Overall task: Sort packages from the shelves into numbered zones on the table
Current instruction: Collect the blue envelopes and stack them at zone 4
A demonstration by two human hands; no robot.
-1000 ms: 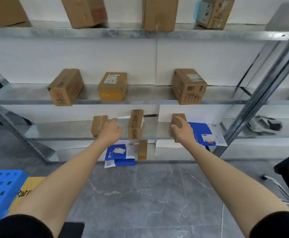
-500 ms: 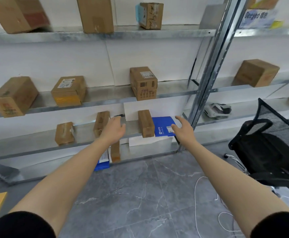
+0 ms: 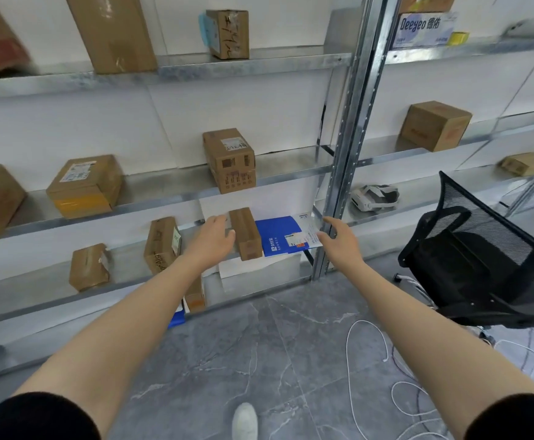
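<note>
A narrow brown box (image 3: 246,233) lies on the lower shelf (image 3: 37,300), with a flat blue envelope (image 3: 280,235) right beside it. My left hand (image 3: 214,238) reaches to the box's left side, fingers relaxed and at or near its edge, holding nothing. My right hand (image 3: 338,241) hovers open just right of the blue envelope, close to its white label corner. Two more small brown boxes (image 3: 162,244) (image 3: 89,266) stand further left on the same shelf.
A steel upright post (image 3: 343,154) stands just behind my right hand. A black mesh chair (image 3: 472,258) is at the right, with white cables (image 3: 386,360) on the grey floor. More boxes (image 3: 230,160) fill the upper shelves; a white headset (image 3: 373,198) lies right of the post.
The view has swung right along the shelves. My right hand left the narrow brown box and moved past the blue envelope; my left hand moved from the left boxes to that narrow box.
</note>
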